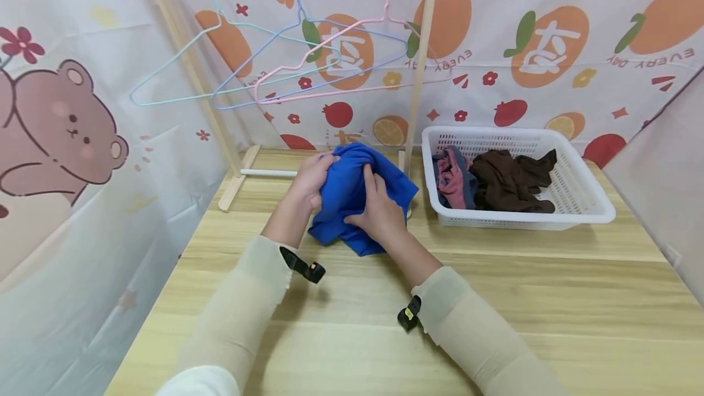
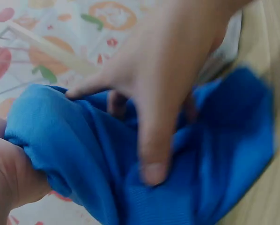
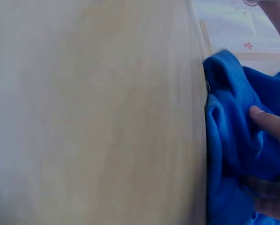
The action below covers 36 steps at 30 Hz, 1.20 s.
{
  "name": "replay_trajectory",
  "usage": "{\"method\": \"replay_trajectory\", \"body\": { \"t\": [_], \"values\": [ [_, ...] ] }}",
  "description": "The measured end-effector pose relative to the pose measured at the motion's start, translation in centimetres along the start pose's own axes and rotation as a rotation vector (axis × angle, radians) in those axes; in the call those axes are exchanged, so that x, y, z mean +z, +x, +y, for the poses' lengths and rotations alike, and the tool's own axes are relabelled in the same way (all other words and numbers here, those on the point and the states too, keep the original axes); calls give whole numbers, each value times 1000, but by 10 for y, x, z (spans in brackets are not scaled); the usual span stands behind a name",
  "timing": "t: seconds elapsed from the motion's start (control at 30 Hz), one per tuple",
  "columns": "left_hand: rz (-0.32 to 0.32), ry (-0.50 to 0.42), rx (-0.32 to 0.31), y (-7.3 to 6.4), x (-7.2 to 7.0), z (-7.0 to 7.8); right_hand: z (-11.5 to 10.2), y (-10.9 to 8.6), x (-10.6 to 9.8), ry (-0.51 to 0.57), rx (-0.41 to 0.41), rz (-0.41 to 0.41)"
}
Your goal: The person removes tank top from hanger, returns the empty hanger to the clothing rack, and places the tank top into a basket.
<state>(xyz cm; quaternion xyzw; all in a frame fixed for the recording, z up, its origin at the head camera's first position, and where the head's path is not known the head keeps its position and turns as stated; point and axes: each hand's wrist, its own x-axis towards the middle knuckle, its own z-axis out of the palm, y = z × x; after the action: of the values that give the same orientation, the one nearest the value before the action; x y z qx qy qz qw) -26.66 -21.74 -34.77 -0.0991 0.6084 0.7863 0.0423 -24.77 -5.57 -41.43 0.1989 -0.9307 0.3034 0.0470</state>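
A crumpled blue garment (image 1: 352,191) is bunched up over the table, in front of the rack; its exact kind is not clear through the folds. At its left side my left hand (image 1: 312,177) grips the fabric, with part of the fingers hidden behind it. My right hand (image 1: 379,209) reaches onto the garment from the front right, thumb and index finger spread apart. In the left wrist view the right thumb (image 2: 154,154) lies straight along the blue folds, while some fingertips disappear among them. The right wrist view shows the garment (image 3: 233,126) beside the tabletop.
Behind the garment stands a wooden rack (image 1: 420,66) with a green hanger (image 1: 165,69), a blue hanger (image 1: 250,57) and a pink hanger (image 1: 324,41). To the right, a white basket (image 1: 528,217) holds a brown garment (image 1: 508,182) and a pink and grey garment (image 1: 455,179).
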Motion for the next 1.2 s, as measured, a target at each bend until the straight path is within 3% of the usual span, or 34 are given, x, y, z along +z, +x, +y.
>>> {"method": "replay_trajectory", "body": {
  "t": [0.1, 0.23, 0.37, 0.47, 0.57, 0.63, 0.77, 0.83, 0.87, 0.93, 1.03, 1.13, 1.2],
  "values": [
    [-75, -115, -114, -12, 7, -3, 1, 1, -5, 24, -63, 86],
    [-254, -178, -155, -22, 12, -8, 3, 3, -18, 24, -183, 162],
    [-481, -117, -125, -28, 13, -13, 12, 5, -37, 82, -357, 236],
    [-552, -39, -100, -32, 17, -16, 20, 4, -49, 181, -482, 245],
    [-506, 30, -84, -36, 27, -20, 29, 0, -54, 281, -538, 256],
    [-396, 80, -28, -39, 35, -22, 33, -4, -54, 331, -525, 303],
    [-111, 251, 127, -40, 50, -28, 36, -10, -55, 430, -447, 475],
    [-34, 326, 148, -40, 54, -31, 35, -14, -58, 492, -431, 543],
    [-31, 349, 134, -39, 55, -33, 34, -16, -60, 524, -433, 564],
    [-92, 339, 74, -39, 57, -36, 31, -19, -62, 599, -440, 581],
    [-254, 262, -40, -42, 59, -41, 27, -25, -65, 718, -442, 585],
    [-446, 107, -115, -46, 61, -49, 21, -30, -67, 813, -447, 589],
    [-528, -10, -120, -48, 65, -55, 18, -32, -69, 852, -450, 591]
  ]
}}
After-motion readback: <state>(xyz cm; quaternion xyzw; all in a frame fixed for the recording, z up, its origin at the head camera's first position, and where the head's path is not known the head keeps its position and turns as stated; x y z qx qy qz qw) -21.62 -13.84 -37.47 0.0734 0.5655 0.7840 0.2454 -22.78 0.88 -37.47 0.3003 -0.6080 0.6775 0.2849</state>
